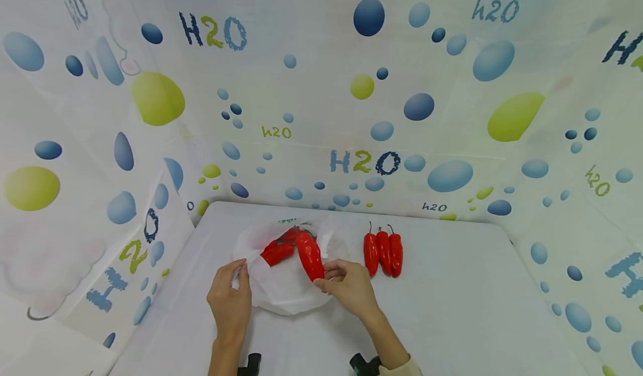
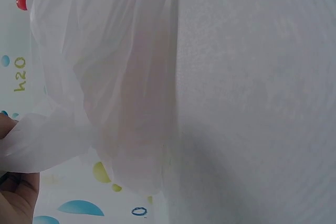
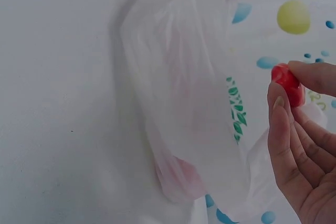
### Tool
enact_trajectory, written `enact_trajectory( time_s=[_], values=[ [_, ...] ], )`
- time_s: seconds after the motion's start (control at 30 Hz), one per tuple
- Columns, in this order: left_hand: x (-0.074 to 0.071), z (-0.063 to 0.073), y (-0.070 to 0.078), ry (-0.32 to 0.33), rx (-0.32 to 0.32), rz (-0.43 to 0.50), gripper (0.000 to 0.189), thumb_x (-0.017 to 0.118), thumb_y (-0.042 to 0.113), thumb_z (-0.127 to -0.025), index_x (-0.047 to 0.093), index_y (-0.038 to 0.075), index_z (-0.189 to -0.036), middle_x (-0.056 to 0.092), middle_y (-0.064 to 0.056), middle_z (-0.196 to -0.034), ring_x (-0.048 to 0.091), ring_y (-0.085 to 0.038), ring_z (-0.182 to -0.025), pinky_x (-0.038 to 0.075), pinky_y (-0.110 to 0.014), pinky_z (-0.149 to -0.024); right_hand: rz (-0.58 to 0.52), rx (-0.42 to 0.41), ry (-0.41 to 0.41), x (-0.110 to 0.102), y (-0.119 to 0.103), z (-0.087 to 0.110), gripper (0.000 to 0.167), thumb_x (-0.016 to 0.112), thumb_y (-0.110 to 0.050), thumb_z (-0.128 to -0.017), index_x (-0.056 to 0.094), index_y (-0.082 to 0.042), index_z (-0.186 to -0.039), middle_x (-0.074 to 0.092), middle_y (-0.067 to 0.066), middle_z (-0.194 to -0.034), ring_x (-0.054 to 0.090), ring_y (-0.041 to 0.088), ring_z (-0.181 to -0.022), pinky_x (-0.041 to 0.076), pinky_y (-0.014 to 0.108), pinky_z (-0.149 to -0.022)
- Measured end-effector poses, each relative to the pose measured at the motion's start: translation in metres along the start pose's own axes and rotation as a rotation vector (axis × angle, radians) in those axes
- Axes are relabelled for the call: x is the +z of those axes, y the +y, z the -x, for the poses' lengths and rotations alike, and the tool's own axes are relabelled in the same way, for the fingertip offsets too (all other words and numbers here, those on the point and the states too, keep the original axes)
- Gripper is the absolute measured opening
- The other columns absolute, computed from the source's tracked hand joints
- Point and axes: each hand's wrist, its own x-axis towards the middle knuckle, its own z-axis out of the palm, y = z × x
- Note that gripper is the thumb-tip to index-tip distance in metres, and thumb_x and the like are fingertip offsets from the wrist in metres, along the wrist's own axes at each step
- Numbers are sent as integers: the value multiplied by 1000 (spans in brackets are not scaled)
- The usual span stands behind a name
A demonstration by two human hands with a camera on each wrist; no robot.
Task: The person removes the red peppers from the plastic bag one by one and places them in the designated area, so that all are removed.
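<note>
A white plastic bag (image 1: pixel 286 298) lies with its mouth spread, several red peppers (image 1: pixel 278 252) showing inside it. My left hand (image 1: pixel 230 297) pinches the bag's left edge between thumb and fingers; in the left wrist view this hand (image 2: pixel 21 198) grips the thin plastic at the lower left. With thumb and fingertips my right hand (image 1: pixel 351 288) holds a red chili pepper (image 1: pixel 310 255) by its lower end, over the bag's opening. The right wrist view shows that pepper's tip (image 3: pixel 290 85) between the fingers of the right hand (image 3: pixel 304 145).
To the right of the bag, three red peppers (image 1: pixel 383 251) with stems lie side by side on the white table (image 1: pixel 452 309). A white sheet (image 1: pixel 321 86) with blue and green dots hangs behind. Dark straps (image 1: pixel 365 365) show near the wrists.
</note>
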Motion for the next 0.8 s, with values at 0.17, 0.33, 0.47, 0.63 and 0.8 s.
enact_trajectory(
  time_s=[0.17, 0.33, 0.47, 0.63, 0.8],
  values=[
    [0, 0, 0, 2, 1, -1, 18, 74, -8, -90, 76, -4, -107, 74, -18, -103, 71, -34, -100, 42, -8, -104, -15, 6, 3, -4, -2, 2, 35, 88, -32, -86, 77, -11, -111, 75, -2, -87, 73, 15, -73, 62, 32, -67],
    [0, 0, 0, -12, -12, -8, 17, 74, -5, -92, 76, -2, -108, 74, -18, -104, 71, -33, -102, 41, -8, -104, -44, -12, 11, -10, -7, 5, 34, 88, -31, -86, 77, -9, -110, 75, 0, -88, 74, 17, -73, 62, 32, -67],
    [0, 0, 0, -23, -22, -17, 16, 74, -4, -93, 77, -1, -109, 75, -18, -106, 71, -33, -103, 40, -8, -105, -56, -19, 23, -14, -10, 7, 35, 88, -32, -86, 77, -10, -111, 75, 1, -89, 74, 17, -73, 63, 31, -68],
    [-1, 0, 1, -29, -26, -21, 16, 73, -2, -94, 77, -1, -109, 75, -18, -106, 71, -32, -103, 40, -8, -105, -59, -26, 37, -19, -13, 9, 36, 88, -32, -87, 76, -10, -113, 75, 1, -90, 74, 18, -74, 63, 30, -69],
    [-2, -1, 2, -36, -34, -18, 16, 73, -2, -94, 76, -2, -110, 74, -19, -106, 71, -32, -103, 40, -8, -105, -78, -25, 49, -25, -17, 10, 37, 88, -31, -86, 76, -9, -114, 76, 3, -91, 74, 19, -75, 63, 30, -70]
  ],
)
